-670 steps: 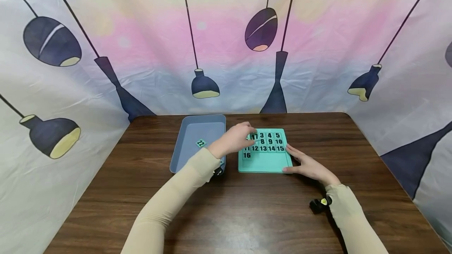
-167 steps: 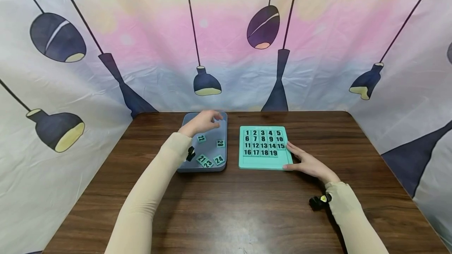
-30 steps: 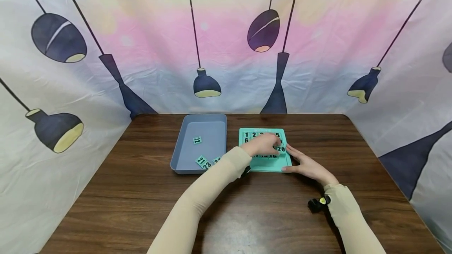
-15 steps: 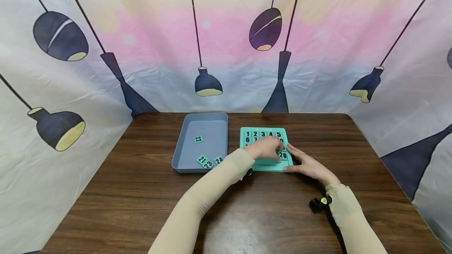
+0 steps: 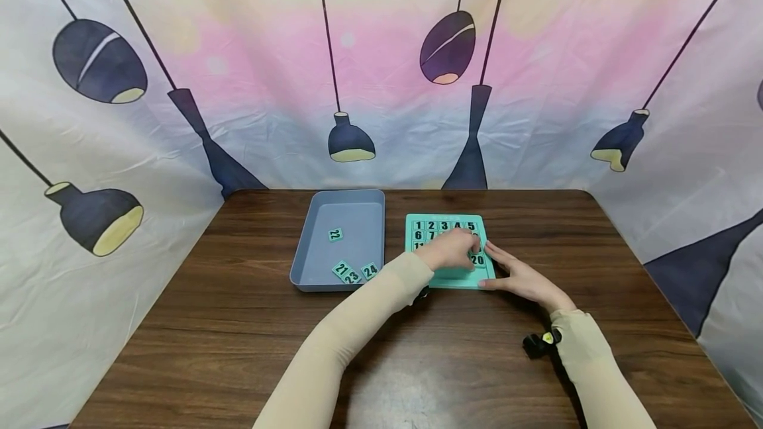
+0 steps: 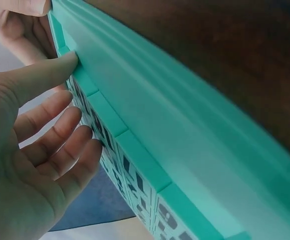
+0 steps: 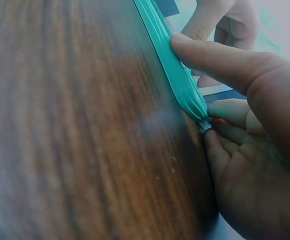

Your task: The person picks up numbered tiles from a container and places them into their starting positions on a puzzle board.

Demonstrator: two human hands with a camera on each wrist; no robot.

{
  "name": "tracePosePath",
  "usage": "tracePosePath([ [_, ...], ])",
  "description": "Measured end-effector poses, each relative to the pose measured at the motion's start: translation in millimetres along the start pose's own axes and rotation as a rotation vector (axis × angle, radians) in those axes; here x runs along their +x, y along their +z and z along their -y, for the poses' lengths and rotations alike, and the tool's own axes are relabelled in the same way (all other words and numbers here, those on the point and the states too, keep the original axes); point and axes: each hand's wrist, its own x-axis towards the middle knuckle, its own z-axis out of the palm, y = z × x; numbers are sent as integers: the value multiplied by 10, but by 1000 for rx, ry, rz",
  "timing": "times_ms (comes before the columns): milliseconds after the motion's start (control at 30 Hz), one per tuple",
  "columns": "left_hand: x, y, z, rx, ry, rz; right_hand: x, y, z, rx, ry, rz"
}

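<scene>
A turquoise number board (image 5: 453,280) lies on the table, with black-numbered tiles in rows. My left hand (image 5: 448,249) is over its lower rows and hides several tiles. Tile 20 (image 5: 477,260) sits level at the right end of the fourth row. In the left wrist view the thumb of my left hand (image 6: 40,130) presses against a tile's edge, while the other fingers hover loosely bent by the tile faces. My right hand (image 5: 524,280) rests against the board's right side, thumb at the near corner and fingers farther up the edge.
Left of the board stands a blue-grey tray (image 5: 316,217). In it lie tile 22 (image 5: 336,235), tile 21 (image 5: 340,269), tile 23 (image 5: 352,277) and tile 24 (image 5: 370,271). The wooden table (image 5: 238,323) ends at a hanging cloth with printed lamps.
Tile 20 has gone from the tray to the fourth row's right end, carried by my left hand and lowered within the last second. My right hand has stayed at the board's edge.
</scene>
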Motion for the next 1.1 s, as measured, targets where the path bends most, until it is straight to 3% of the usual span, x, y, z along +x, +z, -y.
tracePosePath([
  [433,0,39,4,-14,-24,-14,-24,11,44,14,9,10],
  [633,-11,11,60,-45,5,-4,-2,-14,73,40,13,5],
  [867,-131,-127,150,-82,50,54,16,-34,79,45,11,6],
  [1100,-382,-359,335,-69,89,54,8,-17,89,64,57,0],
])
